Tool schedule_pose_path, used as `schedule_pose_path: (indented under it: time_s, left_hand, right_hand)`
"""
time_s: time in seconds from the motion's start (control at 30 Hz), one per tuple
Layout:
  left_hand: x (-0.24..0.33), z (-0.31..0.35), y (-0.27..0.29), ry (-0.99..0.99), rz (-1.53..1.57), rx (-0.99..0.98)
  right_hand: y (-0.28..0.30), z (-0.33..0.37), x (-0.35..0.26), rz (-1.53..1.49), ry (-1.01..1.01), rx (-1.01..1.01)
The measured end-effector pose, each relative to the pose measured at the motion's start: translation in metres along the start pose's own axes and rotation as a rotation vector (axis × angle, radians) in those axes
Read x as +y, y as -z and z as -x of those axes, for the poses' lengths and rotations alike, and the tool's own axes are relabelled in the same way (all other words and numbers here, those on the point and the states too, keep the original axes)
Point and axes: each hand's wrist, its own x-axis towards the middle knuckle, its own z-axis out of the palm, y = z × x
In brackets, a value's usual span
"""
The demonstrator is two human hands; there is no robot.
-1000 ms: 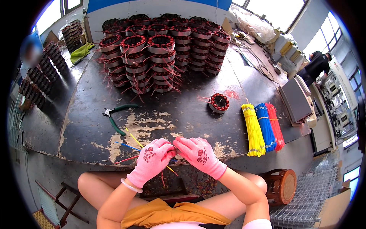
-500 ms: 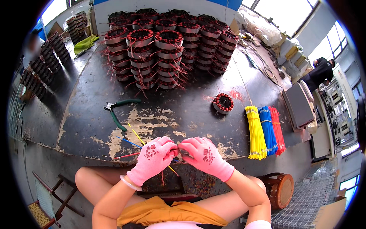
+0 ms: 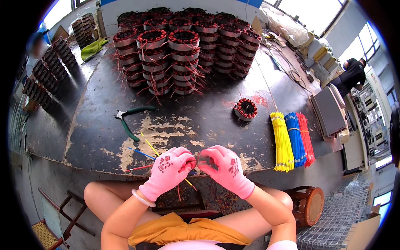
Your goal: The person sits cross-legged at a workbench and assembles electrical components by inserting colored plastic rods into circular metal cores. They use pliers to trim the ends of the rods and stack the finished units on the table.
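Both hands wear pink gloves and meet at the near edge of the worktop (image 3: 104, 104), close to the body. The left hand (image 3: 171, 166) is clenched around thin wires (image 3: 192, 160), and the right hand (image 3: 225, 166) pinches the same wires from the other side, fingertips almost touching. Held this way, the short stretch between the two hands stays taut and steady, right under the eyes; what exactly the fingers do to the strands is too small to tell.

A few loose wires (image 3: 146, 143), yellow, blue and red, lie on the worktop just beyond the left hand, their ends running toward it, so a fresh one is within easy grasp. Farther out past the left hand lie green-handled pliers (image 3: 129, 118), set aside but reachable.

Beyond the right hand a single wound coil (image 3: 246, 109) sits alone, apart from the rest. To the right of the right hand, three bundles of wires, a yellow bundle (image 3: 282, 141), a blue bundle (image 3: 295, 139) and a red bundle (image 3: 305, 139), lie side by side, sorted by colour with their ends toward the worktop's near edge.

Well beyond both hands, at the far side of the worktop, stacks of coils (image 3: 183, 54) stand in rows with red leads sticking out. A round wooden stool (image 3: 310, 204) stands below the right forearm.
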Motion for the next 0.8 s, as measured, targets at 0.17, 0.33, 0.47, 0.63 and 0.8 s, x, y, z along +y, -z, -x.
schedule_pose_path:
  time_s: [0.17,0.33,0.47,0.63,0.8]
  left_hand:
    - [0.0,-0.002,-0.002,-0.01,0.013,0.004]
    - [0.0,-0.002,0.0,-0.006,0.017,-0.004]
    - [0.002,-0.001,0.002,0.034,0.016,-0.035]
    - [0.0,-0.001,0.001,0.008,0.015,-0.01]
    - [0.001,-0.002,0.002,0.011,-0.007,-0.047]
  right_hand:
    - [-0.009,0.003,0.012,-0.093,-0.068,-0.137]
    - [-0.001,-0.001,0.017,-1.085,-0.787,-0.544]
    - [0.01,0.001,0.008,-0.163,-0.06,-0.228]
    - [-0.005,-0.005,0.012,-0.214,-0.103,-0.215]
    - [-0.009,-0.011,0.021,-0.712,-0.637,-0.404]
